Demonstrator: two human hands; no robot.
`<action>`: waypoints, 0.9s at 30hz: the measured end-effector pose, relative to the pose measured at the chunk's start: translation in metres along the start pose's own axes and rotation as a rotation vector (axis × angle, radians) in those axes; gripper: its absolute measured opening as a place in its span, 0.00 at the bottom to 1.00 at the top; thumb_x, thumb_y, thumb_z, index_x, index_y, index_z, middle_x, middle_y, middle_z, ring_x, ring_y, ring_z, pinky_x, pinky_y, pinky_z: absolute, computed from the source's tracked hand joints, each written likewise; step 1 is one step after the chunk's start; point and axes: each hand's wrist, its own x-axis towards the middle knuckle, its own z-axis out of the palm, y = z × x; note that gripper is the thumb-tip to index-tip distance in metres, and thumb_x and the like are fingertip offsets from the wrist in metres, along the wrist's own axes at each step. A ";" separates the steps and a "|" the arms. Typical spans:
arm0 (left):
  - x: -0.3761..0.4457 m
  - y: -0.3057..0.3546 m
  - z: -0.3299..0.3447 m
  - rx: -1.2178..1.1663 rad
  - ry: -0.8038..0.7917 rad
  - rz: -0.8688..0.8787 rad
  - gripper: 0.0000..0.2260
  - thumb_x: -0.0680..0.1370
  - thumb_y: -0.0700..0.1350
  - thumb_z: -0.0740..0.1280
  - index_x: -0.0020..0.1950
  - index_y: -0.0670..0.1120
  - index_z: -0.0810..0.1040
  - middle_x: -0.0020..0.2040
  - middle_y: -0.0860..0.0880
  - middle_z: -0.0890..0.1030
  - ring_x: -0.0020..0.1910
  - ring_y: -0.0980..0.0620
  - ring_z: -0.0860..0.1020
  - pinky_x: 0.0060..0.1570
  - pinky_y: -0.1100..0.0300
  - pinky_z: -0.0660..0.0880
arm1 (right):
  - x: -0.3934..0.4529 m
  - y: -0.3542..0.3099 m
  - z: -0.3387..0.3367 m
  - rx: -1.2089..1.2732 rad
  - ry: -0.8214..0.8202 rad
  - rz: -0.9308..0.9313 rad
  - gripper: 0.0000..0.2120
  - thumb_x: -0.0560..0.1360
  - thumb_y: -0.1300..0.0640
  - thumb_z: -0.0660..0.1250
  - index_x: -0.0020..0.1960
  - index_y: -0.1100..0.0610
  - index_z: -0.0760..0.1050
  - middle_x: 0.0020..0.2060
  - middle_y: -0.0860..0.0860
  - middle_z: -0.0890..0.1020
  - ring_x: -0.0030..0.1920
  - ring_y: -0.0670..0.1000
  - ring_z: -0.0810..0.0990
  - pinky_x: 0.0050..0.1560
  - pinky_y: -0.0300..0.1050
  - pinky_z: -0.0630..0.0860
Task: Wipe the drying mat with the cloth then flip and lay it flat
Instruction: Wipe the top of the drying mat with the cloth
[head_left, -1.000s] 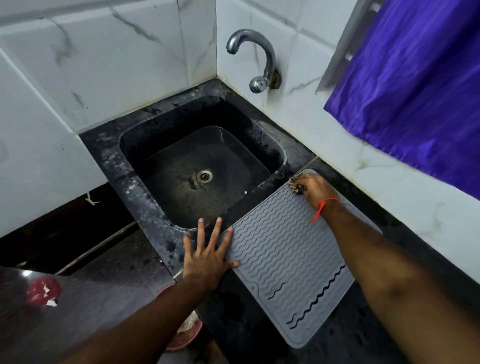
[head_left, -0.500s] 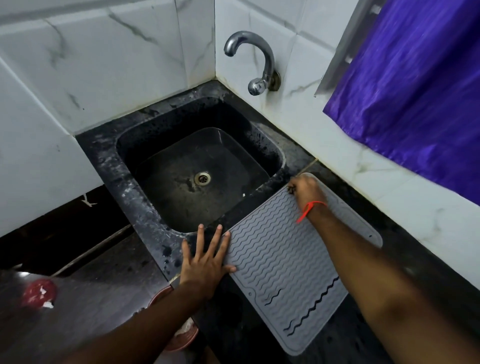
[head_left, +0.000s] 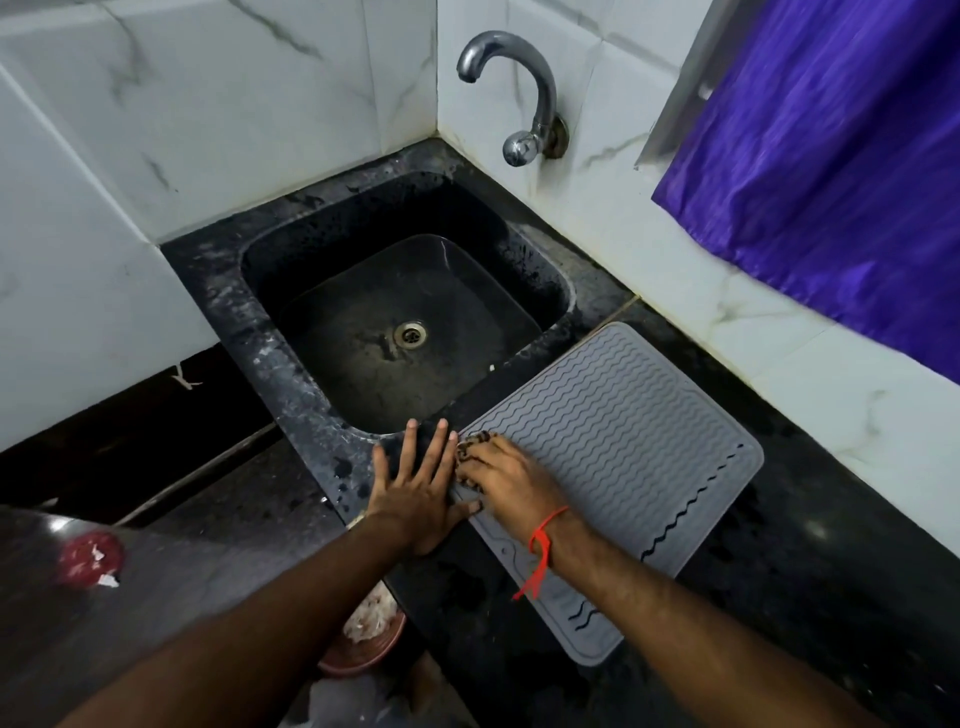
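Observation:
A grey ribbed drying mat (head_left: 618, 441) lies flat on the black counter, right of the sink. My right hand (head_left: 506, 486) presses a small dark patterned cloth (head_left: 474, 446) onto the mat's near-left corner; only a bit of cloth shows past the fingers. My left hand (head_left: 415, 488) lies flat with fingers spread on the counter, its thumb on the mat's left edge. The two hands touch side by side.
A black sink (head_left: 405, 322) with a drain sits left of the mat, and a chrome tap (head_left: 519, 104) juts from the tiled wall. A purple curtain (head_left: 831, 156) hangs at the right. Below the counter edge stands a reddish bowl (head_left: 369, 639).
My right hand has dragged the cloth from the mat's far corner by the wall down to its near-left corner, beside my left hand. The left hand has stayed put.

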 end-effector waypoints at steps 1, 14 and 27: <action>-0.001 0.000 -0.001 -0.002 0.000 0.005 0.43 0.74 0.75 0.38 0.77 0.50 0.26 0.75 0.53 0.22 0.72 0.43 0.21 0.69 0.30 0.31 | -0.003 0.007 -0.003 -0.028 0.010 -0.010 0.15 0.71 0.57 0.62 0.54 0.54 0.80 0.54 0.50 0.81 0.56 0.54 0.78 0.56 0.46 0.77; -0.003 -0.003 -0.007 -0.011 0.002 0.013 0.48 0.72 0.78 0.44 0.77 0.51 0.27 0.78 0.52 0.27 0.73 0.41 0.23 0.69 0.29 0.32 | 0.008 0.151 -0.049 -0.129 0.063 0.638 0.16 0.70 0.70 0.65 0.55 0.60 0.81 0.55 0.59 0.81 0.58 0.61 0.76 0.62 0.50 0.72; -0.003 -0.006 0.000 0.019 0.024 0.010 0.47 0.72 0.77 0.45 0.78 0.51 0.27 0.76 0.54 0.24 0.71 0.40 0.20 0.67 0.29 0.29 | -0.011 -0.030 0.002 0.189 0.010 0.076 0.19 0.67 0.63 0.72 0.58 0.57 0.80 0.55 0.55 0.82 0.58 0.57 0.78 0.64 0.49 0.75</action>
